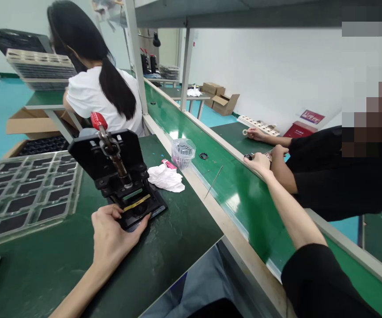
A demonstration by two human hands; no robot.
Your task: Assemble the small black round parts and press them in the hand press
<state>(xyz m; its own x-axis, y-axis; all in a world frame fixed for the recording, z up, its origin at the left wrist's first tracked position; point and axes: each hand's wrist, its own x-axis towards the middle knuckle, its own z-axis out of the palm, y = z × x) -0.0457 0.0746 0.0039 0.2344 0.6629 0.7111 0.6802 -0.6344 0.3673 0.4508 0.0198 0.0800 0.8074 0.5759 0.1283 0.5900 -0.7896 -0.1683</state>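
Observation:
A black clamp fixture [125,185] with a red-tipped lever [99,120] stands on the dark green table [191,225]. My left hand [116,232] grips the front of its base, thumb at the right side and fingers at the left. Across the belt, my right hand [260,164] reaches to the far rail, its fingers closed round a small black ring [249,157]. Another black ring [203,156] lies on the green conveyor belt [226,181]. A co-worker's hands [259,134] are just beyond my right hand, one holding a small pale ring [245,132].
A clear tray of black parts [28,194] is at the left. A white cloth [166,177] and a plastic cup [183,153] sit beside the fixture. A thin rod [214,181] crosses the belt's near edge. One person in white sits ahead, another in black at the right.

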